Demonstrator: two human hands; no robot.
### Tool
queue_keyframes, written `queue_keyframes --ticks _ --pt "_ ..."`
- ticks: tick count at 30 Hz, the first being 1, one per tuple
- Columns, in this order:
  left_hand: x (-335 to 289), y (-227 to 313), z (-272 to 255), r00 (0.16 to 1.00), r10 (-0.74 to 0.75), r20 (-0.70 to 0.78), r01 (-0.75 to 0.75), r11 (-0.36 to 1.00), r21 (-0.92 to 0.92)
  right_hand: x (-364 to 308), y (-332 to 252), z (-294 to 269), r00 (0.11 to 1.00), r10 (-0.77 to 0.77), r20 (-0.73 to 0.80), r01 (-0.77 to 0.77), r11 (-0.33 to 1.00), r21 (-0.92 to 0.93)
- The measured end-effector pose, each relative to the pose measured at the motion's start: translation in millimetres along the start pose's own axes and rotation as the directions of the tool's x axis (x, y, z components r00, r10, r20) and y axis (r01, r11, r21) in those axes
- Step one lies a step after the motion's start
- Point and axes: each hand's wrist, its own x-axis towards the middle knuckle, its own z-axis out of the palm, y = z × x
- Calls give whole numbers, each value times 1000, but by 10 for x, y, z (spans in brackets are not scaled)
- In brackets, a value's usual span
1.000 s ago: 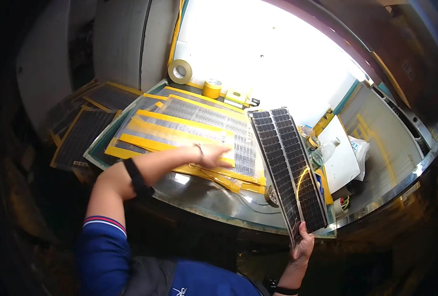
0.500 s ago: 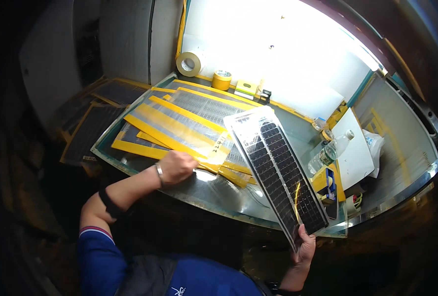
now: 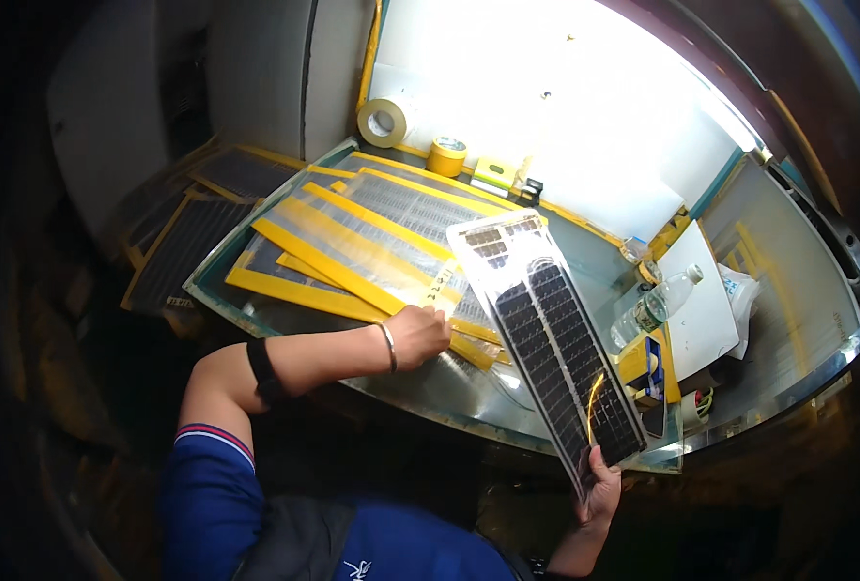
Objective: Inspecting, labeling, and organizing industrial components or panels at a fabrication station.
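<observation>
My right hand [image 3: 599, 491] grips the lower end of a long glossy sheet [image 3: 561, 334] with rows of black rectangular cells and a clear border. The thumb lies on its face, and the sheet tilts over the table's right half. My left hand [image 3: 420, 337], with a bangle at the wrist, is closed with its fingers curled. It is at the near right corner of a stack of clear, yellow-edged sheets [image 3: 353, 254], beside a handwritten label [image 3: 442, 287]. Whether anything is pinched in those fingers is hidden.
Along the back of the glass-topped table [image 3: 430, 399] stand a wide tape roll [image 3: 383, 123], a yellow tape roll [image 3: 446, 156] and a small yellow-green box [image 3: 493, 174]. At right are a clear bottle [image 3: 655, 306], a blue tape dispenser [image 3: 654, 373] and a white board [image 3: 693, 300]. More dark sheets [image 3: 186, 250] lie left.
My left hand has moved right along the near edge of the stack, closer to the black-celled sheet. My right hand keeps its hold on that sheet. The whole view has shifted slightly.
</observation>
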Motion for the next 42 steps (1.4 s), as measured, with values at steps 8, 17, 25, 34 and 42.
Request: queue_keyframes --ticks 8,17,25,34,42 --pt "-988 -120 -216 934 -199 -298 170 978 -121 -272 -155 -383 989 106 -99 -117 987 -107" --pt "-1558 -116 -250 737 -568 -367 482 822 -303 -159 -87 -204 885 450 122 -407 874 -266" --pt "-1406 -85 -223 553 -790 -266 455 553 -698 -307 -175 -442 861 503 79 -459 834 -306" --pt "-1376 76 -264 556 -451 -698 357 888 -290 -247 -81 -145 897 441 32 -422 876 -234" --pt "-1434 137 -132 546 -604 -580 409 797 -445 -242 72 3 932 358 56 -336 912 -236"
